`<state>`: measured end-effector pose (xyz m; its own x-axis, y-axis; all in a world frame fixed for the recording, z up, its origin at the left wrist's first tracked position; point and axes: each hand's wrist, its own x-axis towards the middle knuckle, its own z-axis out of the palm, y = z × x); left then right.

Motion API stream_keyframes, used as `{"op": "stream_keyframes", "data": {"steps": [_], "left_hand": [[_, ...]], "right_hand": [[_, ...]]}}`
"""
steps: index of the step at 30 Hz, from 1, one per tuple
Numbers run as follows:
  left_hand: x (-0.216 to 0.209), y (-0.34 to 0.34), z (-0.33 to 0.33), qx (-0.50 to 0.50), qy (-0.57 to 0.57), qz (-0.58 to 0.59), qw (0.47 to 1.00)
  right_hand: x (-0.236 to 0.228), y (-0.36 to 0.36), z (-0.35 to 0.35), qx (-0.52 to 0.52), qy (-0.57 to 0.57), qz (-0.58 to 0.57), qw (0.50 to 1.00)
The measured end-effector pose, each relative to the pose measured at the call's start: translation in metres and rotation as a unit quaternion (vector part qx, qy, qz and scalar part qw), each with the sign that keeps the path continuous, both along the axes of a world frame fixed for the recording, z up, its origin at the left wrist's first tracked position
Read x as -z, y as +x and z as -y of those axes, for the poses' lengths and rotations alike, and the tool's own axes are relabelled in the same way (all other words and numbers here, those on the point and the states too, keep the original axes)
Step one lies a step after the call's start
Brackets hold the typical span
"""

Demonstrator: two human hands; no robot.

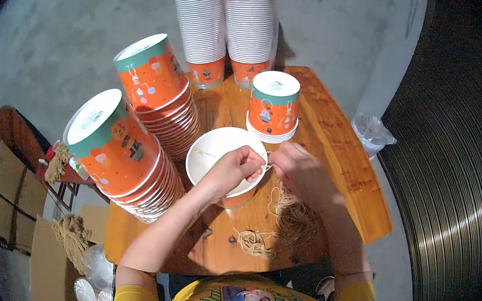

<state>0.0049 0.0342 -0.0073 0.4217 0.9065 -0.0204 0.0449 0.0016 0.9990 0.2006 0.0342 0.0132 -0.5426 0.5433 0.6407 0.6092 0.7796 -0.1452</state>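
A large paper tub with a white inside stands mouth up on the wooden table, orange outside. Over its right rim my left hand pinches a thin beige string, closed at the fingertips. Just right of the rim my right hand is closed on the same string, close to the left fingers. A strand of string also lies across the inside of the tub. Below my right hand sits a loose heap of beige string, partly hidden by the forearm. A smaller string bundle lies near the table's front edge.
Two tall stacks of upturned orange tubs stand at left. A short stack is behind the open tub. Two bagged stacks stand at the back. Cardboard and hanging string are at left, a ribbed shutter at right.
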Motion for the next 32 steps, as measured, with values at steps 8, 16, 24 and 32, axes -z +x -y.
{"op": "stream_keyframes", "data": {"steps": [8, 16, 24, 32], "left_hand": [[0.006, 0.002, -0.004, -0.055, 0.085, -0.102, 0.990], [-0.006, 0.007, 0.001, -0.061, 0.022, -0.082, 0.995], [-0.007, 0.014, 0.011, -0.055, -0.015, 0.012, 0.998], [0.005, 0.011, 0.000, -0.018, -0.021, -0.008, 1.000]], "right_hand": [[-0.015, -0.008, 0.010, -0.061, -0.082, -0.015, 0.995], [0.002, -0.007, -0.003, -0.063, -0.105, -0.085, 0.989], [-0.004, 0.000, -0.013, -0.130, -0.163, -0.099, 0.973], [-0.011, -0.001, -0.008, -0.102, -0.229, -0.090, 0.964]]}}
